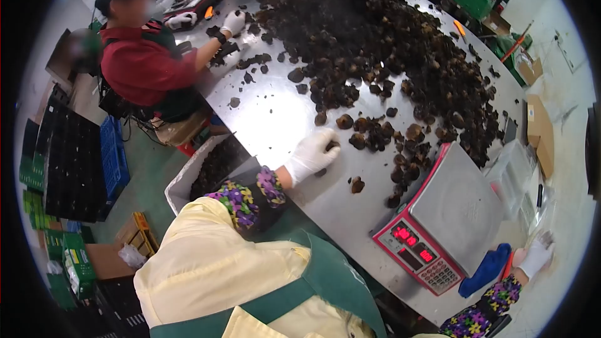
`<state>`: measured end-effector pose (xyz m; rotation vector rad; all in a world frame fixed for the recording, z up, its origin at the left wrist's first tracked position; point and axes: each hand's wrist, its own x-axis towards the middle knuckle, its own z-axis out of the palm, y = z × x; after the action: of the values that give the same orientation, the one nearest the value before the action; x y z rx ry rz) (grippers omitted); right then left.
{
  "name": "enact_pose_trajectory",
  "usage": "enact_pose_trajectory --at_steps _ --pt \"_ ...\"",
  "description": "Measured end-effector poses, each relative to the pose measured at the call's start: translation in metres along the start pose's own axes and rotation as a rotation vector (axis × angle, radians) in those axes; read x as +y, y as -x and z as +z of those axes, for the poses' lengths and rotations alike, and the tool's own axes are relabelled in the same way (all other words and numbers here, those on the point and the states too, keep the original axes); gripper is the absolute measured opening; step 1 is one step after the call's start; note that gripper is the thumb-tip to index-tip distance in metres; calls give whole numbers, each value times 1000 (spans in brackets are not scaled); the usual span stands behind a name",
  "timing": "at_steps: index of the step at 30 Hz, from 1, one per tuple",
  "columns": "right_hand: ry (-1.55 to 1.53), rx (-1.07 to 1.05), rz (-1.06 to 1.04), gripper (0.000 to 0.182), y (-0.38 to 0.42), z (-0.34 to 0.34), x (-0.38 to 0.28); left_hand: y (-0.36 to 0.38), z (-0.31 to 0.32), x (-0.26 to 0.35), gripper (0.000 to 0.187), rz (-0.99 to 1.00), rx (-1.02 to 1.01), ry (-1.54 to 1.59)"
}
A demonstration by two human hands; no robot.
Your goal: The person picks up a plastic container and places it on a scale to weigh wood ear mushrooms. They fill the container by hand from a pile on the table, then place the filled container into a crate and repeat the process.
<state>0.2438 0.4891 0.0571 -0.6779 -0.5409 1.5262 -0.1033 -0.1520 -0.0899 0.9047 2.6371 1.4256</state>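
My left hand [313,156], in a white glove, is low over the steel table [269,125] with its fingers curled in. A dark spot shows between thumb and fingers, too small to name. Beside it lie loose dark brown pieces like dried mushrooms [369,133], and a large heap [357,31] of them spreads behind. My right hand [537,253], also gloved, is at the far right beyond the scale [460,209], its fingers stretched out beside clear plastic [510,172]. A blue cloth [485,270] lies between that hand and the scale, whose red digits are lit.
A white foam box [178,178] of dark pieces stands at the table's left edge. Across the corner, a co-worker in a red shirt [141,66] handles pieces by another scale [191,9]. Orange-handled tools [459,27], a cardboard piece [539,134] and black crates [69,156] surround the area.
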Motion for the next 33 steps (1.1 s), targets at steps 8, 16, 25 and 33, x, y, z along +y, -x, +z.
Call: enact_pose_trajectory --at_steps 8,16,25,33 --pt "1308 -300 -803 24 297 18 19 44 -20 -6 25 144 -135 -369" --pt "1682 -995 -1244 14 340 -36 87 48 5 -13 14 337 -161 -422" --pt "1690 -947 -1204 21 369 -51 113 -21 54 168 14 580 -82 237" --pt "1723 -916 -1090 21 380 -47 115 -30 142 213 22 838 -311 -30"
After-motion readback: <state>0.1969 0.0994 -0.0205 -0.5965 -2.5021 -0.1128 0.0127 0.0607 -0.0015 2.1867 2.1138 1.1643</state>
